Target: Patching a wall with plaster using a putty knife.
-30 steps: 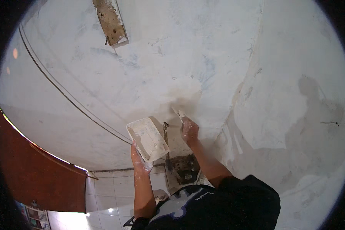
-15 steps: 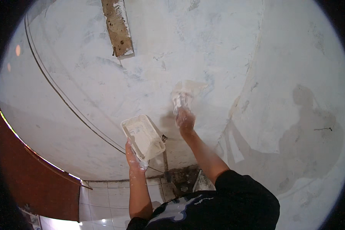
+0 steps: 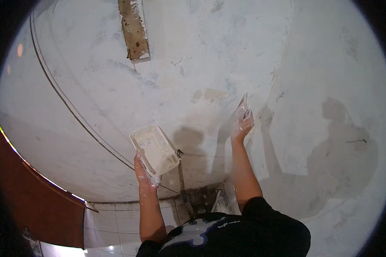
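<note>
My left forearm [image 3: 152,216] rises almost straight from the lower edge, and my left hand [image 3: 144,174] is raised in a supporting grip, its fingers mostly hidden, with white smears across the heel and specks at the wrist. My right forearm [image 3: 245,171] stretches farther forward, leaning slightly left as it climbs to the wrist. There my right hand [image 3: 243,125] is closed in a grip, knuckles smeared white, well apart from the left and higher.
</note>
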Motion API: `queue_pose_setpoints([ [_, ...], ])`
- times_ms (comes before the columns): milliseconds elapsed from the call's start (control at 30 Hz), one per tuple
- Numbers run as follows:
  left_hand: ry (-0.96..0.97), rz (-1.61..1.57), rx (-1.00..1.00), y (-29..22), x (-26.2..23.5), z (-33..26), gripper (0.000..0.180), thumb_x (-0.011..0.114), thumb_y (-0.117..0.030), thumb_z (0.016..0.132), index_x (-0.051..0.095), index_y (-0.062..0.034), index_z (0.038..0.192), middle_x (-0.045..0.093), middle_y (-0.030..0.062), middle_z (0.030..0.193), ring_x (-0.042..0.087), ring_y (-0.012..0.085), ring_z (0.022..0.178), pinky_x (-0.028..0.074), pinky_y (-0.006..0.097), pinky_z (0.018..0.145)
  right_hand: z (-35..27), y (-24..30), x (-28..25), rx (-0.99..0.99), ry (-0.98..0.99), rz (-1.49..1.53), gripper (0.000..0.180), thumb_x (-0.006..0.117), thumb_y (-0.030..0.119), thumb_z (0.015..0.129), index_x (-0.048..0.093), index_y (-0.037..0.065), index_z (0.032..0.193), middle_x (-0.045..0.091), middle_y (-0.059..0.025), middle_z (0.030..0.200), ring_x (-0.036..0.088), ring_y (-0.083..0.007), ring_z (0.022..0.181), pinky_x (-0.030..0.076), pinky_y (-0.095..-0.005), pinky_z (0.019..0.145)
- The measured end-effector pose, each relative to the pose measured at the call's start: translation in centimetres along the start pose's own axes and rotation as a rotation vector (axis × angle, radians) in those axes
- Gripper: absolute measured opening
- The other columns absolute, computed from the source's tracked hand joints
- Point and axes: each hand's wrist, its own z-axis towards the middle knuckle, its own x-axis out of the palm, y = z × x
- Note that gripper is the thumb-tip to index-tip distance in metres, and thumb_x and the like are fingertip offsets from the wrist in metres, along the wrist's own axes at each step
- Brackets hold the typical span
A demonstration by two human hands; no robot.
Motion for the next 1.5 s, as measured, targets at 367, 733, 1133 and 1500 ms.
queue_pose_setpoints([
  [367,0.02,0.02,0.084,0.5,-0.4,-1.8,0.057,0.044,-0.044,0.092,0.04,-0.0076,0.135,0.05,0.0128,0.129,0.053,0.0297,0.114,0.048,0.045,0.093,-9.0,1.1,4.4,-0.376,0.147,0.15,0.023,0.054,0.014,0.091,0.06,0.0,0.108,0.061,-0.0089,0.074,0.058,-0.0181,0.065,0.049,-0.0274,0.06],
  [733,0.076,0.013,0.035,1.5,0.4,-1.1,0.058,0.045,-0.044,0.092,0.037,-0.0081,0.137,0.049,0.0133,0.129,0.053,0.0303,0.114,0.048,0.045,0.091,-2.9,2.6,-2.2,-0.526,0.056,-0.238,0.031,0.062,0.0,0.071,0.061,-0.002,0.102,0.063,-0.0184,0.1,0.061,-0.0322,0.09,0.05,-0.0375,0.08],
  [1133,-0.068,-0.039,0.156,-1.5,-1.8,-2.4,0.062,0.047,-0.046,0.091,0.036,-0.0072,0.137,0.047,0.0132,0.132,0.05,0.0318,0.117,0.047,0.046,0.095,-14.5,4.8,6.5,-0.789,0.476,-0.328,0.033,0.054,0.011,0.081,0.06,0.014,0.114,0.065,-0.0104,0.089,0.066,-0.0279,0.079,0.052,-0.0362,0.066],
  [1500,-0.064,0.011,0.213,-2.5,-1.9,-2.7,0.063,0.046,-0.047,0.091,0.034,-0.008,0.139,0.044,0.0142,0.134,0.048,0.0315,0.119,0.046,0.047,0.096,-1.7,3.6,2.6,-0.291,0.006,-0.121,0.024,0.056,0.009,0.084,0.061,-0.003,0.104,0.065,-0.0166,0.083,0.063,-0.0288,0.073,0.051,-0.0351,0.07],
])
